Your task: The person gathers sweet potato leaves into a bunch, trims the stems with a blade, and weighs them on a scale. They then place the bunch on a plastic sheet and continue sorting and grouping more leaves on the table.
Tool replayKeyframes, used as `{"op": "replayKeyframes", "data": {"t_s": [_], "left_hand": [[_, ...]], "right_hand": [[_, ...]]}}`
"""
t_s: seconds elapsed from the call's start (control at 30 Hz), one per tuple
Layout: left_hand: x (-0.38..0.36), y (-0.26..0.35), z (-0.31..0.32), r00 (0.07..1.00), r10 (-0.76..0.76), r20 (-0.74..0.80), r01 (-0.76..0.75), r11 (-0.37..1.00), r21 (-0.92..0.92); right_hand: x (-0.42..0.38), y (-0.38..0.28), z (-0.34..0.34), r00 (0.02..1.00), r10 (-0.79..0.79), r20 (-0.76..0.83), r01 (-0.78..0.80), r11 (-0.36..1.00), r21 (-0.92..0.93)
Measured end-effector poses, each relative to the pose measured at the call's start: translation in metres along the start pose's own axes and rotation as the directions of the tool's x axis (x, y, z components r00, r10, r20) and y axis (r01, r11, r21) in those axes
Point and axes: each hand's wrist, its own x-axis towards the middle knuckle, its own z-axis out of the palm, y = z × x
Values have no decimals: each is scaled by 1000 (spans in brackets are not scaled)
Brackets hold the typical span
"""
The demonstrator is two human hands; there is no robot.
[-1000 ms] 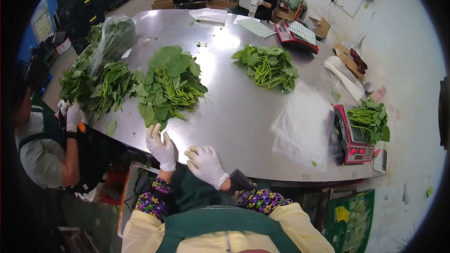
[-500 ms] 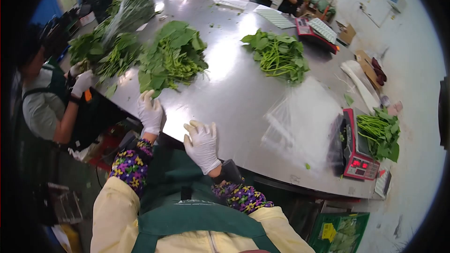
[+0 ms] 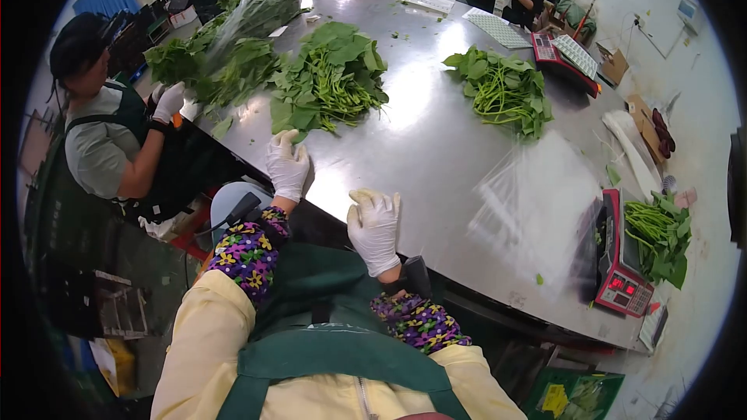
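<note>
Where the co-worker [image 3: 101,140] is, far left: dark cap, dark apron, gloved hands [image 3: 170,101] at the leaves by the table's edge; what they grip cannot be told.
Left-hand greens [image 3: 175,62]: piled at that end of the metal table [image 3: 420,171], partly under a clear plastic bag [image 3: 264,8].
Your left hand [image 3: 287,167]: white-gloved, by the near edge, fingers loosely bent and partly spread around nothing visible; the tips are just beside the middle bunch's lowest leaves, and you cannot tell whether they touch.
Middle bunch [image 3: 338,85]: lying ahead of both your hands, against the left-hand greens, its stems toward the right.
Your right hand [image 3: 373,225]: also white-gloved and seemingly empty, fingers half curled at the near edge, apart from the leaves.
Right bunch [image 3: 502,89]: on its own, well apart from your hands.
Clear bags [image 3: 537,202]: spread flat nearer you.
Red scale [image 3: 622,288]: display lit, more greens [image 3: 661,229] on its pan.
</note>
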Motion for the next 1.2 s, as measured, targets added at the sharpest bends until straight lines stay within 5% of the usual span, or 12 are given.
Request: {"op": "replayKeyframes", "data": {"t_s": [0.73,0.87,0.93,1.1,1.2], "left_hand": [[1,3,-3,991,-120,-54,108,977,-186],[36,14,6,983,-175,-46,147,919,-366],[65,20,20,937,-340,80,341,844,-414],[115,24,66,769,-517,375,555,832,8],[116,26,79,659,-599,454,700,710,-79]], "right_hand": [[3,-11,1,997,-20,77,26,996,-83],[2,-9,3,996,20,87,-14,997,-72],[3,-9,2,995,18,101,-10,996,-83],[8,-14,6,995,0,97,11,993,-115],[8,-17,6,997,-3,83,15,990,-139]]}}
